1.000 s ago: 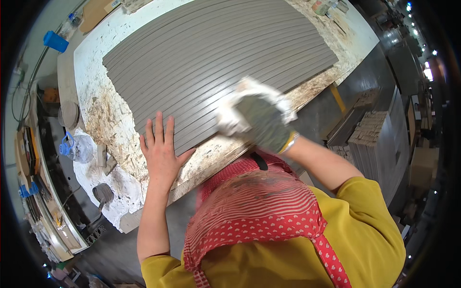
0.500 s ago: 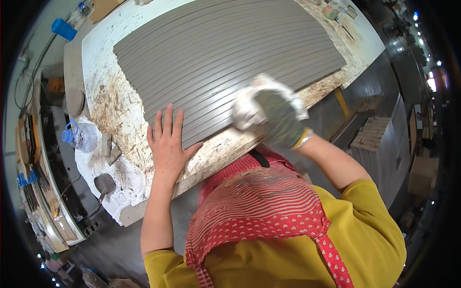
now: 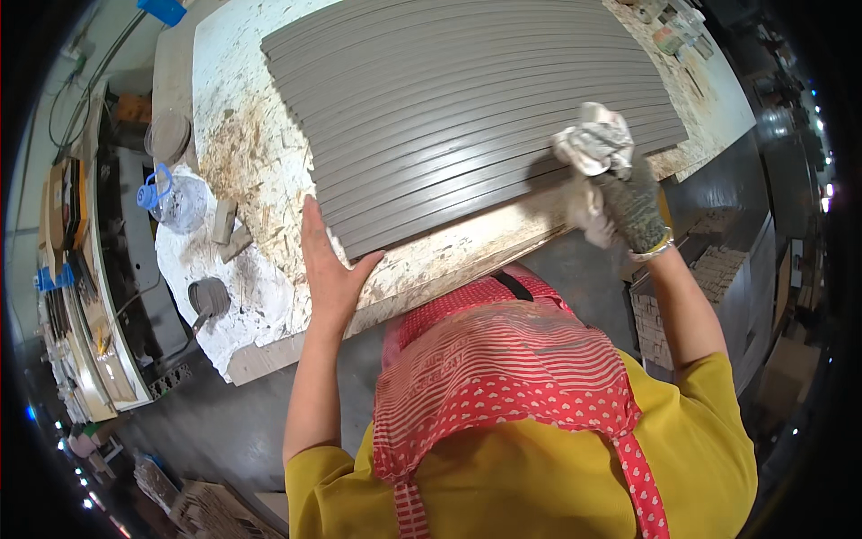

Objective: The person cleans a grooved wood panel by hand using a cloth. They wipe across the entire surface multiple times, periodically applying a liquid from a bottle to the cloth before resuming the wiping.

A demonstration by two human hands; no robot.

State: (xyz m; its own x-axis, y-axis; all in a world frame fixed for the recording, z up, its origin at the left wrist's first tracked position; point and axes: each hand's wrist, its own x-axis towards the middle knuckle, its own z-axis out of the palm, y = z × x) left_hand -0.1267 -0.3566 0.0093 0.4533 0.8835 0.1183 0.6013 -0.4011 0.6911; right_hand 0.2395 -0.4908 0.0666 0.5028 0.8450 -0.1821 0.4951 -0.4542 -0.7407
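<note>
A row of long grey strips (image 3: 449,108) lies side by side like a panel on a white, brown-stained worktable (image 3: 242,144). My bare left hand (image 3: 332,274) rests at the strips' near left corner, its thumb spread from the fingers along the near edge. The fingers run beside the strips' left ends. My right hand (image 3: 634,205), in a dark green glove, grips a crumpled whitish rag (image 3: 596,142). It is over the near right part of the strips. A loose end of the rag hangs below the hand, smeared by motion. Whether the rag touches the strips is hard to tell.
On the left side of the table stand a clear plastic jug (image 3: 182,205) with a blue handle, small grey blocks (image 3: 229,229) and a round tin (image 3: 209,298). Bottles (image 3: 673,36) stand at the far right. Stacked strips (image 3: 691,278) lie beyond the table's right edge.
My right hand has swept the rag to the right along the near edge of the strips. My left hand has slid off the top of the strips to their corner. The view has shifted.
</note>
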